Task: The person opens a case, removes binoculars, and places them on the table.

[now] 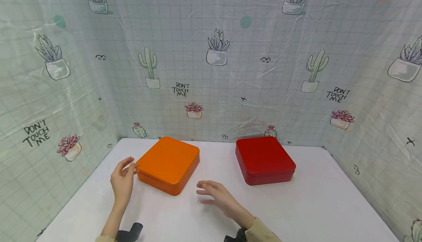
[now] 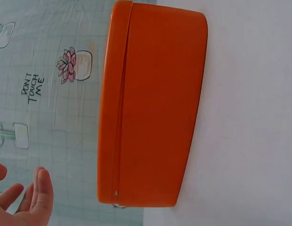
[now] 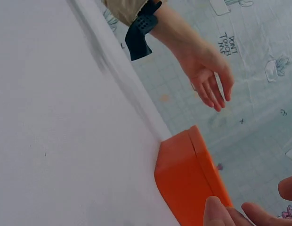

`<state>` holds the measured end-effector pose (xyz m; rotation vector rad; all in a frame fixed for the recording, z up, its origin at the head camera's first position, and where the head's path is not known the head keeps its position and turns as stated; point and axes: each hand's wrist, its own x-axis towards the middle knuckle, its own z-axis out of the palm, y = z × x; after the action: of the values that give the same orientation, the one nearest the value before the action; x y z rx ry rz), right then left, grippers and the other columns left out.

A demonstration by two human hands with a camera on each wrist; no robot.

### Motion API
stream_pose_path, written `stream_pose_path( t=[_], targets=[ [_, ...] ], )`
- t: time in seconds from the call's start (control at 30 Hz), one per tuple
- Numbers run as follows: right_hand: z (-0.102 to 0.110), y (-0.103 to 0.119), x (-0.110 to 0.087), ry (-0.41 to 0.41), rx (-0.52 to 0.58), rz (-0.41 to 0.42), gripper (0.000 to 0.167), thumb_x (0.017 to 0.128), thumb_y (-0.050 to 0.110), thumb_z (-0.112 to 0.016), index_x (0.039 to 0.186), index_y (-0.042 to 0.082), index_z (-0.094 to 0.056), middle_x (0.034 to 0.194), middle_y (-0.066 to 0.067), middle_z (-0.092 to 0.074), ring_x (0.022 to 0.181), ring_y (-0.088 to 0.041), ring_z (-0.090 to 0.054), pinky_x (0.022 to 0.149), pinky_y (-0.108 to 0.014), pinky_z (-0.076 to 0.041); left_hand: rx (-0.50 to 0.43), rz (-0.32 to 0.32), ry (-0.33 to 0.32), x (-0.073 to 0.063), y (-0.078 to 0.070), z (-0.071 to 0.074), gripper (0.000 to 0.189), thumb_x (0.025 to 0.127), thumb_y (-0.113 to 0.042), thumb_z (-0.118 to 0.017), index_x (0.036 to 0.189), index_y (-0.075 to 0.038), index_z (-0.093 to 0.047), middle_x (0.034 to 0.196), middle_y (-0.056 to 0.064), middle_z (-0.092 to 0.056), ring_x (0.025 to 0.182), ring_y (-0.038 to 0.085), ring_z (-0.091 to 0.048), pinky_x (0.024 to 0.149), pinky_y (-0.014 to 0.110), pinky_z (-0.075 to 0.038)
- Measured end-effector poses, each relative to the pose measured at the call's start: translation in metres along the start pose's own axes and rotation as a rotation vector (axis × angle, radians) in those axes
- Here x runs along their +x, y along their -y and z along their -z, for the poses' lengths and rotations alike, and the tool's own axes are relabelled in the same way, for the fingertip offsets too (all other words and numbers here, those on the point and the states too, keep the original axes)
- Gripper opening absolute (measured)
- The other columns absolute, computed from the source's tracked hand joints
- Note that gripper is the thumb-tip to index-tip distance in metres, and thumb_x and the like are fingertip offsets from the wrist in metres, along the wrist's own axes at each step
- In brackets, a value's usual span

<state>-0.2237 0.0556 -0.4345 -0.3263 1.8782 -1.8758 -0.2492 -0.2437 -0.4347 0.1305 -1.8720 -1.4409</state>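
Note:
A square orange box (image 1: 168, 163) with a closed lid lies turned at an angle on the left part of the white table. My left hand (image 1: 122, 183) hovers by its left corner, fingers loosely bent and holding nothing. A gap shows between those fingers and the orange box (image 2: 158, 106) in the left wrist view. To the right of the box's near corner, my right hand (image 1: 220, 198) is held above the table with its fingers spread and nothing in them. Farther right lies a closed red box (image 1: 265, 157), with neither hand on it.
The white table (image 1: 211, 220) is bordered at the back and sides by a hanging sheet (image 1: 211, 77) printed with cacti and lettering. A dark strap (image 3: 140, 30) with a protruding block sits on my left wrist.

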Motion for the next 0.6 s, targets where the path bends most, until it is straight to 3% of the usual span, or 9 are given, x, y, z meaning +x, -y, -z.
stream_pose_path(
  t=[0.07,0.23,0.27,0.37,0.5,0.6],
  targets=[
    [-0.002,0.0,0.003,0.012,0.039,-0.005,0.05,0.092,0.033,-0.045,0.127,-0.002,-0.043,0.132,-0.022,-0.044,0.115,-0.03,-0.051,0.088,-0.041,-0.048,-0.052,0.025,-0.013,0.01,0.026,0.003,0.031,0.088,-0.019,-0.054,0.112,0.0,-0.057,0.103,0.007,-0.059,0.071,-0.005,-0.06,0.06,0.006,-0.047],
    [-0.007,0.001,0.01,0.028,0.117,-0.039,0.051,0.092,0.034,-0.046,0.128,-0.002,-0.043,0.133,-0.021,-0.043,0.114,-0.027,-0.053,0.09,-0.039,-0.047,-0.354,0.104,0.001,0.032,0.078,0.011,0.031,0.085,-0.013,-0.058,0.114,-0.001,-0.056,0.101,0.001,-0.062,0.071,0.003,-0.064,0.058,0.013,-0.051],
    [-0.007,0.001,0.012,0.029,0.131,-0.044,0.051,0.091,0.034,-0.046,0.128,-0.002,-0.042,0.133,-0.021,-0.043,0.114,-0.026,-0.053,0.09,-0.039,-0.047,-0.43,0.114,0.021,0.035,0.082,0.013,0.031,0.085,-0.008,-0.057,0.115,0.001,-0.055,0.102,0.004,-0.062,0.072,0.006,-0.065,0.058,0.016,-0.052],
    [-0.01,0.001,0.016,0.027,0.161,-0.056,0.052,0.091,0.035,-0.046,0.129,-0.001,-0.042,0.134,-0.02,-0.043,0.114,-0.024,-0.053,0.09,-0.038,-0.047,-0.425,0.181,-0.018,0.046,0.111,0.012,0.034,0.085,-0.018,-0.059,0.115,-0.003,-0.056,0.101,0.002,-0.062,0.071,0.006,-0.066,0.059,0.016,-0.052],
    [-0.013,0.001,0.021,0.011,0.206,-0.072,0.052,0.09,0.034,-0.048,0.128,-0.001,-0.043,0.133,-0.02,-0.044,0.112,-0.024,-0.054,0.091,-0.039,-0.046,-0.388,0.316,-0.067,0.055,0.125,0.012,0.049,0.081,-0.033,-0.062,0.119,-0.003,-0.053,0.105,0.005,-0.06,0.072,0.006,-0.066,0.059,0.017,-0.052],
    [-0.016,0.0,0.023,0.005,0.233,-0.077,0.052,0.09,0.033,-0.049,0.129,-0.002,-0.042,0.132,-0.019,-0.046,0.112,-0.024,-0.054,0.092,-0.039,-0.046,-0.397,0.413,-0.1,0.058,0.126,0.014,0.059,0.078,-0.038,-0.064,0.122,-0.001,-0.05,0.103,0.003,-0.06,0.07,0.007,-0.066,0.057,0.018,-0.052]
  ],
)
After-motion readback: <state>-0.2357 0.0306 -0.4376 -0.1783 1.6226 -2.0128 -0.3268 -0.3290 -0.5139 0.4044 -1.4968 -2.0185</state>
